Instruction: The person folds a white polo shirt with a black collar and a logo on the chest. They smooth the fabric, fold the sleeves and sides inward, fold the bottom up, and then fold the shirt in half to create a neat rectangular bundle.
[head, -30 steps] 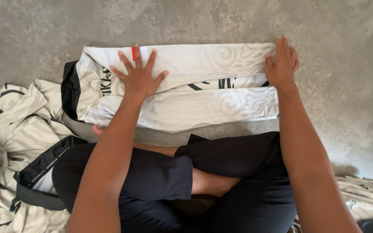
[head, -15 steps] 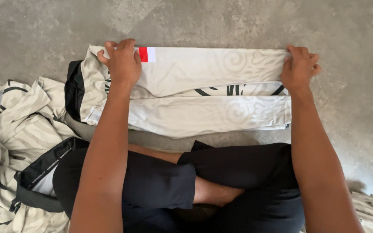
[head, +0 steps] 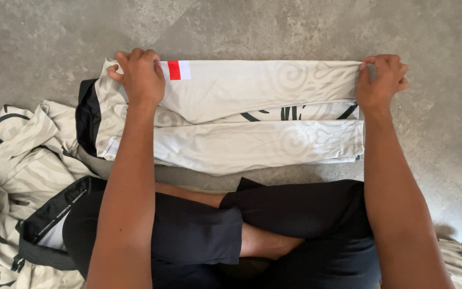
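While the person sits cross-legged on the grey concrete floor [head: 274, 27], both hands grip the far edge of a white jersey [head: 252, 123] that lies folded lengthwise in front of the knees. The left hand [head: 140, 77] is curled into a closed grasp on the far left corner of the jersey, knuckles up, with a small red and white patch [head: 178, 70] just to the right of its fingers. The right hand [head: 380, 80] pinches the far right corner, fingers bent down over the cloth edge. Between the two grips the fabric runs flat and fairly taut, showing faint swirl patterns and a few dark stripes along the fold line nearer the body. Just left of the left hand's grip, a black collar section [head: 87, 115] of the jersey pokes out. Further left and nearer the body lies a heap of similar white garments [head: 14, 171] with black curved markings.
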